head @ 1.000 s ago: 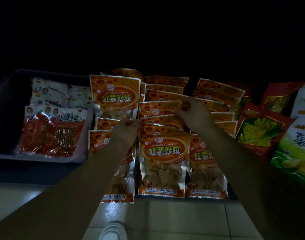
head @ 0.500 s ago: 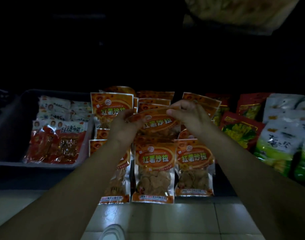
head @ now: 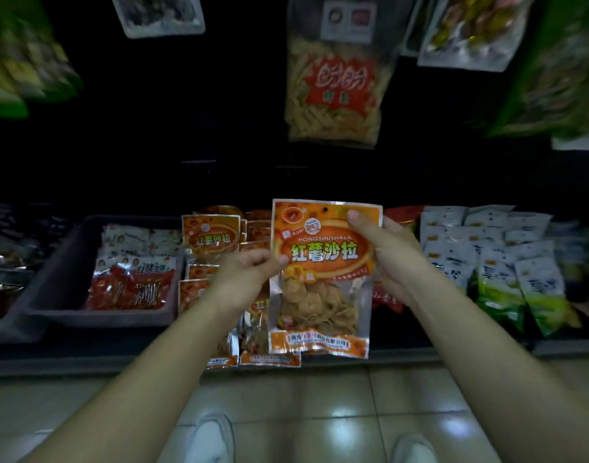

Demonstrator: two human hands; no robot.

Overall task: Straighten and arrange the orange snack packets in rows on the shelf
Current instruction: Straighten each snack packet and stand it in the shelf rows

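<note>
An orange snack packet (head: 323, 262) is held upright in front of the shelf, facing me. My left hand (head: 246, 275) grips its left edge with the thumb on the front. My right hand (head: 386, 259) holds its upper right side, fingers over the top corner. More orange packets (head: 211, 237) lie stacked on the dark shelf (head: 86, 354) behind and to the left, partly hidden by the held packet and my left forearm. Two lower ones (head: 269, 357) hang over the shelf's front edge.
A grey bin (head: 52, 295) with red and white snack packets (head: 132, 289) stands at the left. White-and-green packets (head: 507, 272) fill the shelf's right side. Bags (head: 335, 85) hang overhead. Tiled floor (head: 320, 412) and my white shoes lie below.
Both hands lifted one orange packet off the stack and raised it upright toward me. The view tilted upward, bringing the hanging bags into sight.
</note>
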